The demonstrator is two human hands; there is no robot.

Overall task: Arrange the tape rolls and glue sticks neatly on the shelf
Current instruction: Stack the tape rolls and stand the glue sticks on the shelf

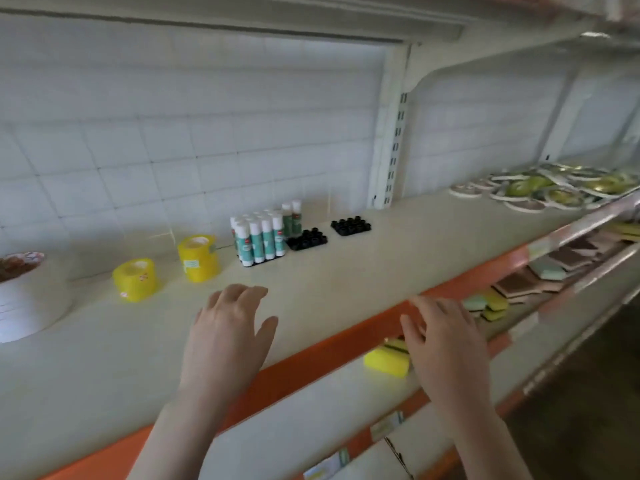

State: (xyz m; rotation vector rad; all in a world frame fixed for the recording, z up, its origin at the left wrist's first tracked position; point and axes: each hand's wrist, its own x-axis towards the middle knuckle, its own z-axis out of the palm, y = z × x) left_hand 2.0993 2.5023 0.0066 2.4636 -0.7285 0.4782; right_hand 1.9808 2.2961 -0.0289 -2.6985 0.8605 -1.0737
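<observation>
Head view: empty hands (232, 327) above shelf (346, 282)

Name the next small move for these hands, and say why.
Probably reach the left hand forward to the nearer yellow tape roll and set it beside the taller yellow stack. Both hands are open and hold nothing, the right hand sits at the shelf's orange edge, and the two stand apart.

Labels on glue sticks (258, 242) blurred; nothing readable.
</observation>
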